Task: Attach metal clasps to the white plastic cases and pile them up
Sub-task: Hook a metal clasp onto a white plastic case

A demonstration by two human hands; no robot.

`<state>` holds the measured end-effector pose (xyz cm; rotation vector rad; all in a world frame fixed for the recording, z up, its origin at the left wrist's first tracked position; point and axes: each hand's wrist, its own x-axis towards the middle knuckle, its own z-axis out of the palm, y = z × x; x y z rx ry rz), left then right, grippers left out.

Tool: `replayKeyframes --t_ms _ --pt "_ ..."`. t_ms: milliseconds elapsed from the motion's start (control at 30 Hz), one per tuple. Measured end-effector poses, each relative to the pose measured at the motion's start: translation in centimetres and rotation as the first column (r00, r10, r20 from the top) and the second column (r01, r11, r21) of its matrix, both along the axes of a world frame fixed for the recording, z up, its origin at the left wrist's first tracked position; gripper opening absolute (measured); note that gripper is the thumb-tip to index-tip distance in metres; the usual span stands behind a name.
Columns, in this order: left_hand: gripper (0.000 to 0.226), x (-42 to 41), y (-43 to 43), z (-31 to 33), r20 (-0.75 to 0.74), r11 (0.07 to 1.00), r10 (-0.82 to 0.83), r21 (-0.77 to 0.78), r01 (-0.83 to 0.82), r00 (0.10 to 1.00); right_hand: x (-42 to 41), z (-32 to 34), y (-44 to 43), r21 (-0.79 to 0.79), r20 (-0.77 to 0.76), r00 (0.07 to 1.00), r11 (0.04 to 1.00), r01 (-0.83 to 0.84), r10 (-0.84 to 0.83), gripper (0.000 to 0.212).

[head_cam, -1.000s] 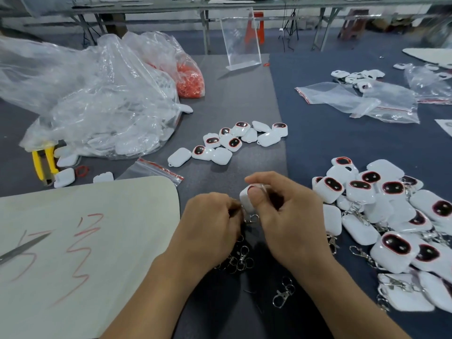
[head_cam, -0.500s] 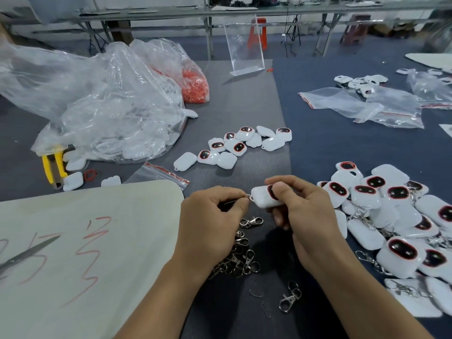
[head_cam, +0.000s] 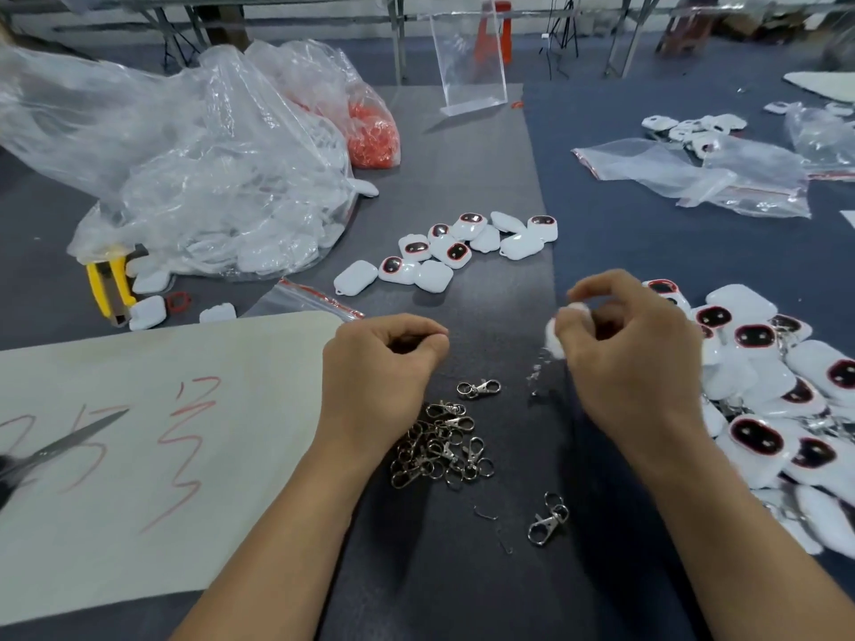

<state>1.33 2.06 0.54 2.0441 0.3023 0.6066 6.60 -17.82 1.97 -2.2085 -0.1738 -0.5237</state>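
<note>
My right hand [head_cam: 634,363] grips a white plastic case [head_cam: 556,339], blurred by motion, with a metal clasp [head_cam: 536,377] dangling below it. To its left, my left hand [head_cam: 384,363] hovers with fingers curled and nothing visible in them. A heap of loose metal clasps [head_cam: 444,446] lies on the dark mat between my forearms, and a single clasp [head_cam: 479,388] sits just above it. White cases with clasps fitted are piled [head_cam: 763,386] at the right, beside my right hand. A cluster of bare cases [head_cam: 444,252] lies farther back in the middle.
A large clear bag of white cases [head_cam: 208,187] and a bag of red parts [head_cam: 370,131] sit at the back left. Scissors [head_cam: 60,446] rest on a white sheet [head_cam: 139,501] at the left. One more clasp [head_cam: 548,520] lies near my right forearm. Clear bags [head_cam: 694,173] lie at the back right.
My hands have parted. The left hand let go of the clasp and drew back left; the right hand carried the case, clasp hanging, to the right toward the pile.
</note>
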Motion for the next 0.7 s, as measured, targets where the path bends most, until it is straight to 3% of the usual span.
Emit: replayKeyframes --t_ms 67,133,200,267,367,433,533,633,700 --pt "0.022 -0.1 0.0 0.0 -0.057 0.999 -0.029 0.041 0.031 0.998 0.5 0.5 -1.4 -0.190 0.084 0.984 0.967 0.169 -0.156 0.014" --pt "0.012 -0.5 -0.5 0.1 -0.166 0.986 -0.120 0.096 0.137 0.979 0.7 0.6 -2.5 -0.267 0.110 0.970 0.934 0.238 -0.216 0.031" --pt "0.029 -0.8 -1.0 -0.1 -0.263 0.921 -0.167 0.302 0.245 0.950 0.3 0.7 -2.2 -0.268 0.104 0.977 0.941 0.205 -0.184 0.049" --pt "0.026 -0.7 -1.4 0.0 -0.297 0.848 -0.155 0.449 0.282 0.942 -0.4 0.7 -0.5 -0.284 0.088 0.993 0.953 0.104 -0.083 0.054" --pt "0.010 -0.4 -1.4 0.2 -0.293 0.860 -0.153 0.431 0.273 0.944 -1.2 -0.4 2.7 -0.341 -0.034 0.992 0.931 -0.127 0.122 0.057" --pt "0.011 -0.6 -1.3 -0.1 -0.251 0.853 -0.106 0.473 0.218 0.962 -1.0 -1.2 4.0 -0.293 -0.129 0.961 0.917 -0.271 0.243 0.062" --pt "0.013 -0.9 -1.3 -0.4 -0.175 0.843 0.038 0.534 0.063 0.984 0.2 -1.9 5.0 -0.196 -0.197 0.927 0.914 -0.355 0.318 0.064" --pt "0.018 -0.4 -1.0 -0.5 -0.089 0.887 0.182 0.446 -0.124 0.979 2.1 -2.5 6.7 -0.289 -0.218 0.891 0.846 -0.448 0.397 0.060" --pt "0.017 0.0 -0.9 -0.6 -0.068 0.942 0.153 0.312 -0.125 0.986 3.6 -2.8 8.2 -0.390 -0.233 0.876 0.785 -0.481 0.421 0.062"
